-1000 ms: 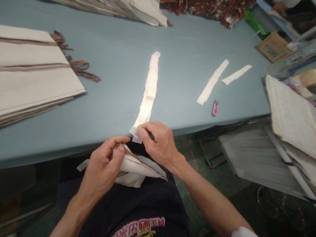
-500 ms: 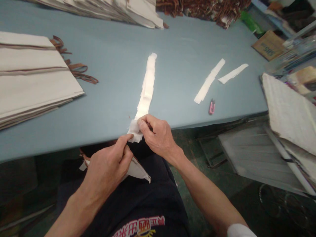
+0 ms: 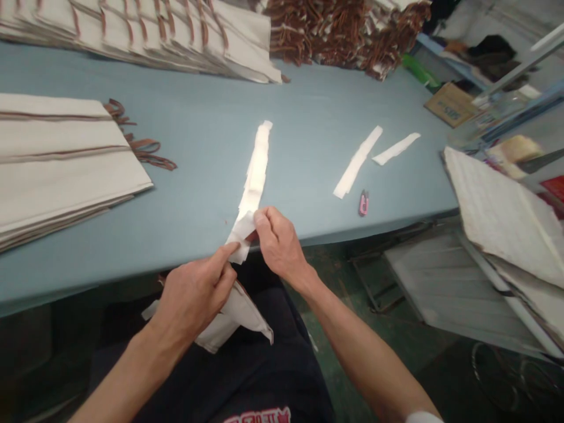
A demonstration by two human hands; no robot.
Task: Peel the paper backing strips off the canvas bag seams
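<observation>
My right hand (image 3: 279, 242) pinched a strip (image 3: 245, 224) between closed thumb and finger at the near end of the pile (image 3: 256, 170) on the table (image 3: 185, 217), while my left hand (image 3: 200, 288), curled around the cloth (image 3: 244, 308), touched the pile with its forefinger.

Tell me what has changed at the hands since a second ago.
The left hand has shifted toward the pile of white strips, its forefinger now on their near end, while keeping hold of the cream fabric piece. The right hand still pinches a loose strip. The pink thread snips and folded fabric stack stayed put.
</observation>
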